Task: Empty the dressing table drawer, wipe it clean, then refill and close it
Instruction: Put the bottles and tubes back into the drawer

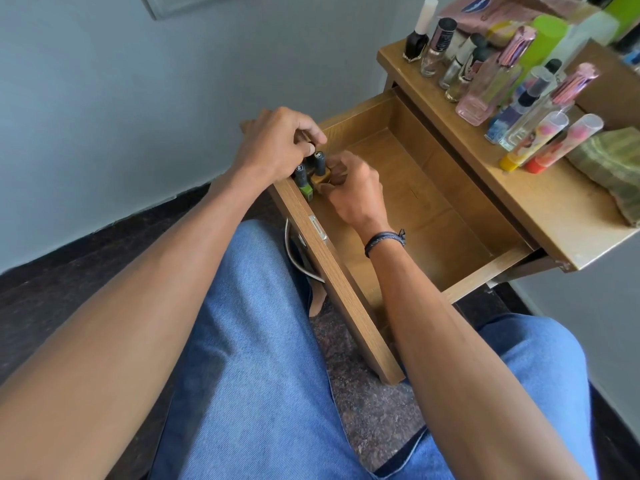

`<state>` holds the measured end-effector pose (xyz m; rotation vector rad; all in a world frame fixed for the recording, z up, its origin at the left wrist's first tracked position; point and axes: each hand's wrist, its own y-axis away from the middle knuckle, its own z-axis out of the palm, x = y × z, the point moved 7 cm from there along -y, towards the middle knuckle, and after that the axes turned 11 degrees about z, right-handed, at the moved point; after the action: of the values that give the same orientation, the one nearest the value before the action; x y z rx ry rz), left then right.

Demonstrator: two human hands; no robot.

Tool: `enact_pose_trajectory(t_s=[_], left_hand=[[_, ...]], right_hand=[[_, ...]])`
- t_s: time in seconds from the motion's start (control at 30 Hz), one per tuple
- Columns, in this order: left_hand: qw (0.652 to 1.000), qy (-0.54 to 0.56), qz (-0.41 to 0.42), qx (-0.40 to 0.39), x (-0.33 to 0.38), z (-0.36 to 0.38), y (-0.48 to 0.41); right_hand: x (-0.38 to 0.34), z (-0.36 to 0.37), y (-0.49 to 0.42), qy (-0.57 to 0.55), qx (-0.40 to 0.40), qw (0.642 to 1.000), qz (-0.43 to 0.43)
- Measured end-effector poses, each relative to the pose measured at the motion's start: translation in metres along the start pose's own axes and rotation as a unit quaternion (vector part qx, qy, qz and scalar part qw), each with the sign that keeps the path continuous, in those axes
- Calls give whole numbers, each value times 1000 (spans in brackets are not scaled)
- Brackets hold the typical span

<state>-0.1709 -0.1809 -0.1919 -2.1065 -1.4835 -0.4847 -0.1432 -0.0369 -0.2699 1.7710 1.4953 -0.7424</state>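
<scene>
The wooden drawer (pixel 437 216) stands pulled out of the dressing table (pixel 540 202), and most of its floor is bare. In its near left corner stand a green nail polish bottle (pixel 305 189) and a gold one (pixel 320 173), both with black caps. My left hand (pixel 277 143) reaches over the drawer front, and its curled fingers hold a bottle cap at the corner. My right hand (pixel 353 194) is inside the drawer, its fingers curled round the gold bottle and a dark thing beside it, which is mostly hidden.
Several nail polish and perfume bottles (pixel 485 74) crowd the table top, with two pink tubes (pixel 550 143) and a folded green cloth (pixel 613 161) at the right. My knees in blue jeans (pixel 263 341) sit under and beside the drawer front (pixel 349 299).
</scene>
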Motion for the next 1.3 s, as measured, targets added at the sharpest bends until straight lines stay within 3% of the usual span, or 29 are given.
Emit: enact_pose_trajectory(t_s=[0.43, 1.03, 1.3], left_hand=[[998, 55, -5, 7, -17, -1, 1], [997, 65, 28, 17, -9, -13, 1], [998, 5, 36, -57, -11, 1, 2]], right_hand=[[-5, 12, 3, 9, 36, 999, -17], [2, 17, -2, -39, 11, 999, 16], [-3, 20, -1, 19, -22, 1000, 1]])
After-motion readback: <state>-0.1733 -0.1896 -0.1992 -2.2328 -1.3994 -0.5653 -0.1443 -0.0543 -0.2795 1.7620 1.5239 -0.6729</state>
